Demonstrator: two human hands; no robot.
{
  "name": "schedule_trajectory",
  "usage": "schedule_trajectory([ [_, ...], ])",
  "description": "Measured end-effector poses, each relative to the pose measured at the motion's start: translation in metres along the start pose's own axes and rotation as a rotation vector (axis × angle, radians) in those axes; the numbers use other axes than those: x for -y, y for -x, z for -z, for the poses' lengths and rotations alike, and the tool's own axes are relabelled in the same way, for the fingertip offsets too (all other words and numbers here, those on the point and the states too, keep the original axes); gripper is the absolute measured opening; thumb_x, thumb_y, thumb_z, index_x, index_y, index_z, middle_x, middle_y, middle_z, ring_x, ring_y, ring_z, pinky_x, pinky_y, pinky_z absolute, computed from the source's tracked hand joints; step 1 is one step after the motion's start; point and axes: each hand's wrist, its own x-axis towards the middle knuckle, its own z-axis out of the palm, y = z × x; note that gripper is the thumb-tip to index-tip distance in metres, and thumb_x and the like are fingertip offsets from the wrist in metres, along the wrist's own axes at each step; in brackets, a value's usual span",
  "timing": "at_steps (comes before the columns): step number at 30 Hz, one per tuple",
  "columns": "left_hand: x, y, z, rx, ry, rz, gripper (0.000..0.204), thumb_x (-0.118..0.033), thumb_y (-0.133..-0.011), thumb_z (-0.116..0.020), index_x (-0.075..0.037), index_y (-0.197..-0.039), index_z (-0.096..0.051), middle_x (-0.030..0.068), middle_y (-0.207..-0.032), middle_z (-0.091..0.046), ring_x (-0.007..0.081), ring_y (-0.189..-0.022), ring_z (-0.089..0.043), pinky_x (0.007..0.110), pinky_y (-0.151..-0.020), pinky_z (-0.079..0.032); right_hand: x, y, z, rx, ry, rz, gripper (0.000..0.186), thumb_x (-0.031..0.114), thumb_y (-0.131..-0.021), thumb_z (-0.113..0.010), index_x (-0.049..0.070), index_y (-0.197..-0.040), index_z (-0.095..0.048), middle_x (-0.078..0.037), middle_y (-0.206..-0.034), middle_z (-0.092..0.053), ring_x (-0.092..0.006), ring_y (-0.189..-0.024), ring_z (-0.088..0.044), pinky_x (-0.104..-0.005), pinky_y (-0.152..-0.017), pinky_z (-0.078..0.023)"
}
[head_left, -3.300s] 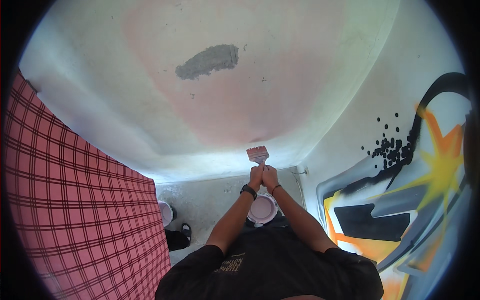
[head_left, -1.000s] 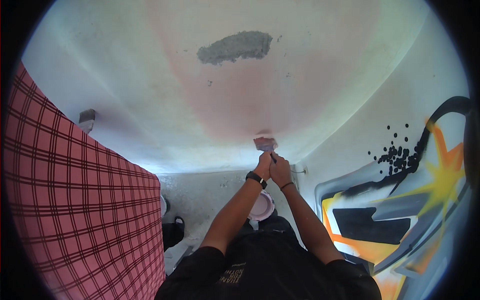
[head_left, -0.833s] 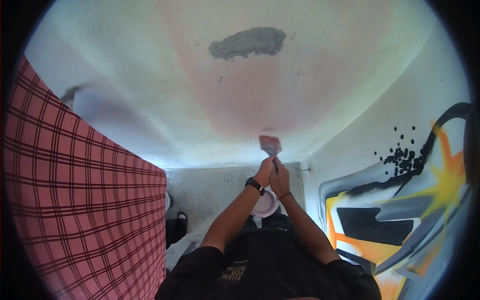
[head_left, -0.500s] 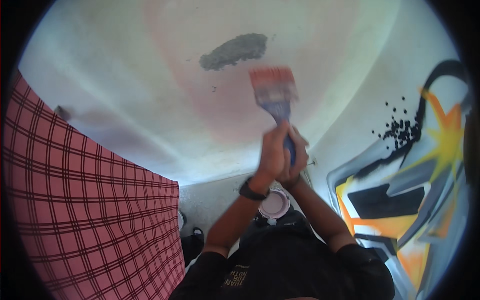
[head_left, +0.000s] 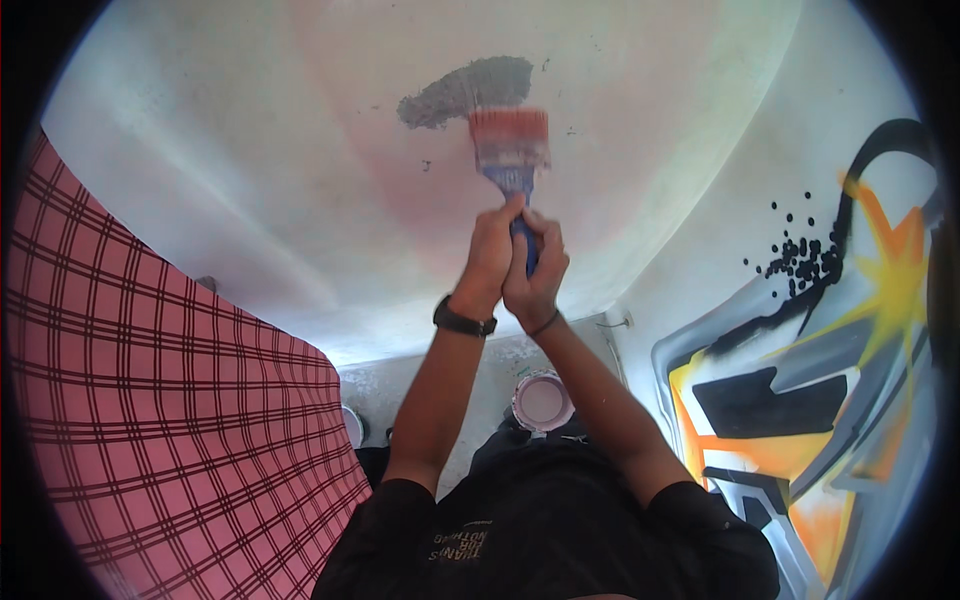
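A wide paintbrush (head_left: 510, 152) with a blue handle and reddish bristles points up the wall in front of me. My left hand (head_left: 488, 252), with a black watch on its wrist, is closed on the handle from the left. Pressed against it, my right hand (head_left: 538, 268) grips the same handle from the right; a dark band circles that wrist. The bristle tips overlap the lower right edge of a rough grey patch (head_left: 450, 95) on the pale, pink-tinged wall (head_left: 370, 215). Whether they touch the wall cannot be made out.
A pink-rimmed bucket (head_left: 518, 418) stands on the grey floor (head_left: 415, 380) below my forearms. On the left hangs a pink cloth (head_left: 190, 420) with dark checks, a second bucket (head_left: 352, 427) partly behind it. Painted graffiti (head_left: 800, 400) covers the right wall.
Both hands have carried the paintbrush up and to the left. Its bristles were apart from the grey patch in view and now overlap its lower right edge.
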Motion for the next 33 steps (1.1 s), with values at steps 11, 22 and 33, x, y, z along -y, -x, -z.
schedule_trajectory([
  [11, 0.121, 0.047, 0.016, -0.123, 0.268, 0.42, 0.041, -0.035, -0.101, -0.041, 0.001, -0.096, -0.061, 0.017, -0.088, -0.07, 0.0195, -0.07, -0.064, 0.03, -0.065, -0.051, -0.06, 0.09, 0.083, 0.375, 0.147, -0.116, 0.033, 0.008, -0.087, -0.061, -0.002, -0.118, -0.054, -0.021, -0.096, -0.065, -0.0376, -0.091, -0.064, -0.0404, -0.077, -0.051],
  [22, -0.001, 0.089, 0.004, 0.044, -0.118, 0.126, 0.043, -0.034, -0.103, -0.04, 0.003, -0.114, -0.06, 0.0089, -0.101, -0.065, 0.0176, -0.1, -0.061, 0.028, -0.092, -0.046, 0.053, -0.021, 0.069, 0.532, 0.266, 0.446, 0.035, 0.007, -0.068, -0.076, 0.005, -0.102, -0.066, -0.01, -0.096, -0.062, -0.0275, -0.078, -0.058, -0.0416, -0.073, -0.048],
  [33, -0.186, 0.081, 0.011, 0.276, -0.831, -1.186, 0.016, -0.008, -0.088, -0.048, 0.006, -0.09, -0.055, 0.0184, -0.084, -0.054, 0.0287, -0.075, -0.053, 0.033, -0.069, -0.043, 0.19, -0.132, -0.019, 0.515, -0.563, 0.683, 0.017, -0.001, -0.07, -0.073, -0.001, -0.074, -0.057, -0.013, -0.072, -0.059, -0.0312, -0.072, -0.06, -0.0409, -0.073, -0.05],
])
